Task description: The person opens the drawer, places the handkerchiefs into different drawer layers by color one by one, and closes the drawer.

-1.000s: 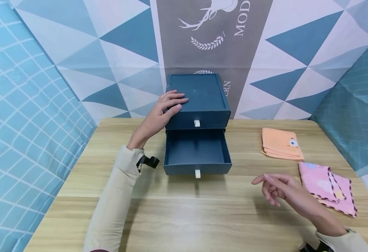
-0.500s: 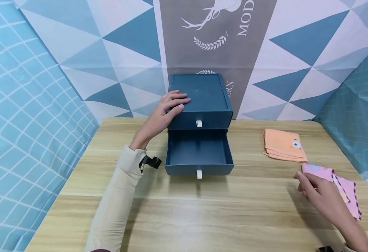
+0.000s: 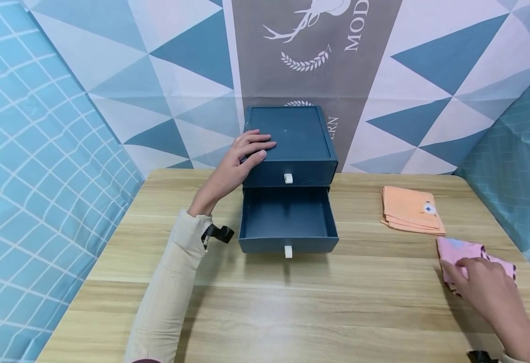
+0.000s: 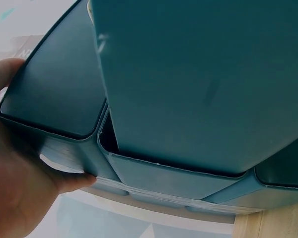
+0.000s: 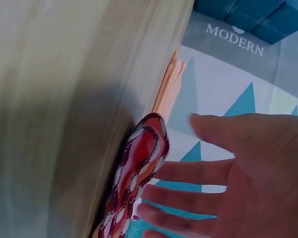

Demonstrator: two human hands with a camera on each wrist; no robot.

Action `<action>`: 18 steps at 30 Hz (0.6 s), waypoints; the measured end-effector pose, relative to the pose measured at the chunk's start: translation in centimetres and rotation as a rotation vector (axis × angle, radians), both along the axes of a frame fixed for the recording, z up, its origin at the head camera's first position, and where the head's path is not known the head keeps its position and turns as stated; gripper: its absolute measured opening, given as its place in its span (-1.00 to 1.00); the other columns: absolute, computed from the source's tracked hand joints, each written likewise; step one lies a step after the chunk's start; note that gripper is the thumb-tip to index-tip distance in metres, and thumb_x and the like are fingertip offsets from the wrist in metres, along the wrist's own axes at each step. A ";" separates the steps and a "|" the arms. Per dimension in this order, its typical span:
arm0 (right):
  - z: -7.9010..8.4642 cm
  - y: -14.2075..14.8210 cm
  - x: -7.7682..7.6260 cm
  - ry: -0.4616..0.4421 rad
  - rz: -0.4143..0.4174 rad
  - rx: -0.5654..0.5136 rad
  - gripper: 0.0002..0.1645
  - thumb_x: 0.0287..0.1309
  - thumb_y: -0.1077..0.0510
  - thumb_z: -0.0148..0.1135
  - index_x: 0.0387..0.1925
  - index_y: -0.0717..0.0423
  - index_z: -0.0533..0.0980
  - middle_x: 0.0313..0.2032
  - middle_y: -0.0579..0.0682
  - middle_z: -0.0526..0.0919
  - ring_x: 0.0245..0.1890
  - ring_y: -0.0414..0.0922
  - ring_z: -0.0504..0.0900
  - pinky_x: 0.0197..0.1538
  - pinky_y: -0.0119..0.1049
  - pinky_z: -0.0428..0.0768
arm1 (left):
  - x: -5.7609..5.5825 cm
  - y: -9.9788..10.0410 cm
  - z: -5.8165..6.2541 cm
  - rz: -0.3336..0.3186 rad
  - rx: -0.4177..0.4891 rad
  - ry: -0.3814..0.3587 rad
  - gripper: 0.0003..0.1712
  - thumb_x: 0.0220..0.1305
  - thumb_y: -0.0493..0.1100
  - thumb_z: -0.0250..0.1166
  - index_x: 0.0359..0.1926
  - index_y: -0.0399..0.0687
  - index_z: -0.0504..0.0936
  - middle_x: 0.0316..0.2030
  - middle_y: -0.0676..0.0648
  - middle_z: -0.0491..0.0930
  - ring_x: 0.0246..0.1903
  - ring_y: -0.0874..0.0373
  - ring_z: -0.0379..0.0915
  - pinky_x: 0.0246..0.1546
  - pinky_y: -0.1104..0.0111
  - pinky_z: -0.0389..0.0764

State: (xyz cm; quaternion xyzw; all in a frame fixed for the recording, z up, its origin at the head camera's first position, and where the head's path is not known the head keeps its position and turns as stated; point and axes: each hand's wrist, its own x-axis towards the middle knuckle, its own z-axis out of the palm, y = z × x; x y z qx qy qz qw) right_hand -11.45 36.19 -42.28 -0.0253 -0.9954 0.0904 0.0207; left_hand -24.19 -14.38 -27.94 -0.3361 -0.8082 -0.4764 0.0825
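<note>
A dark blue two-drawer storage box (image 3: 298, 132) stands at the back of the table. Its lower drawer (image 3: 312, 245) is pulled out, bare inside; the upper one is closed. My left hand (image 3: 239, 160) rests on the box's top left edge, fingers laid over the top. In the left wrist view, that hand (image 4: 20, 183) spreads around the box's side. On the right, my right hand (image 3: 489, 285) hovers over a folded pink handkerchief (image 3: 456, 248), covering part of it. The right wrist view has the fingers extended beside the handkerchief's striped edge (image 5: 139, 168), thumb apart.
Behind the pink handkerchief lies a folded orange cloth (image 3: 409, 209) with a small round patch. White pull tabs (image 3: 288, 251) stick out from the drawer fronts. Patterned fabric (image 3: 192, 60) hangs behind the wooden table (image 3: 265, 312) and along both sides.
My right hand has moved right, from beside the open drawer to over the pink handkerchief. The left hand stays on the box. The view has shifted slightly.
</note>
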 end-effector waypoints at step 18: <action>-0.2 -0.3 0.5 -0.071 0.038 -0.001 -0.64 0.09 0.21 0.22 -0.71 0.07 0.29 -0.68 -0.04 0.26 -0.61 -0.04 0.26 -0.53 -0.18 0.21 | 0.0 0.2 -0.2 0.017 0.004 -0.003 -0.58 0.53 -0.29 0.00 0.30 -0.35 0.49 0.38 -0.30 0.29 0.50 -0.12 -0.13 0.48 0.06 -0.08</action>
